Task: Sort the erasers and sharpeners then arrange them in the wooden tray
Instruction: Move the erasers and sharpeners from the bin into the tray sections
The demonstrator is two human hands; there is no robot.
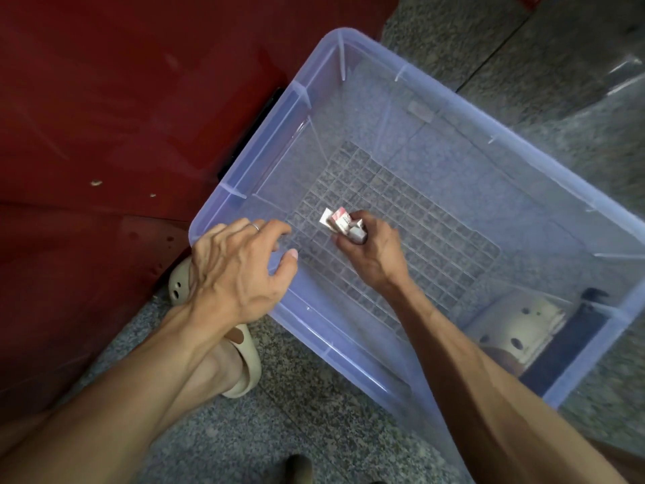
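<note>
My right hand (371,248) is down inside a clear bluish plastic bin (544,169) and grips a small bunch of white erasers in red-and-white sleeves (340,220), held just above the bin's gridded floor. My left hand (237,270) hovers over the bin's near left corner with its fingers loosely curled and nothing in it; a ring shows on one finger. No wooden tray or sharpener is in view.
A dark red cabinet (104,134) stands against the bin's left side. The floor is speckled grey stone (279,431). A foot in a beige clog (241,365) is under my left arm; another clog (520,326) shows through the bin's right wall.
</note>
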